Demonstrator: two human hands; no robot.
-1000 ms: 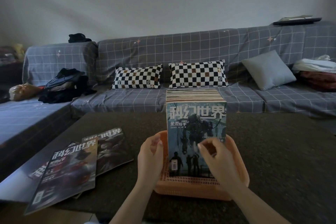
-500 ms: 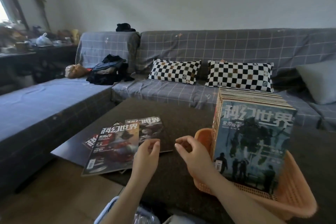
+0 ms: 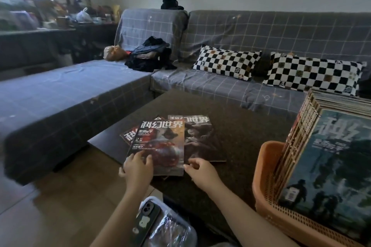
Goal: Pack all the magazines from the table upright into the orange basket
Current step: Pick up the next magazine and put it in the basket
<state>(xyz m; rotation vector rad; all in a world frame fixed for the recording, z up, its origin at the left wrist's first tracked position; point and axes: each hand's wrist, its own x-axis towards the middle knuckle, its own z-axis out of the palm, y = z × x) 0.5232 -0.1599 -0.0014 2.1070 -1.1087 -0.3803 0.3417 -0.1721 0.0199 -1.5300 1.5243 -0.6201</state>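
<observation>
The left hand point(image 3: 138, 168) lay on the near left corner of the top magazine point(image 3: 160, 144), its fingers spread a little and curled over the cover; whether the thumb had gone under the near edge could not be determined. The right hand point(image 3: 200, 170) was at the near right corner of the same magazine, thumb and forefinger close together, narrow, at the corner's edge; whether they actually pinched the paper could not be determined.

The top magazine lay flat on the dark table point(image 3: 241, 136), near its left edge, overlapping two others: a second magazine point(image 3: 200, 142) to its right, with a dark figure on the cover, and a third magazine point(image 3: 128, 136), red-toned, showing only a corner to the left. The top cover bore the title 科幻世界 in large white characters above red artwork; smaller lines of print below it were too small to read. The second cover carried the same style of title, partly hidden.

The orange basket point(image 3: 267, 176) stood on the table at the right, well apart from the three flat magazines. A row of packed magazines point(image 3: 329, 166) stood upright in it, spines to the left. The nearest cover, blue-green, showed large white characters cut off by the frame edge, dark figures, and a small white label near the lower left corner.
</observation>
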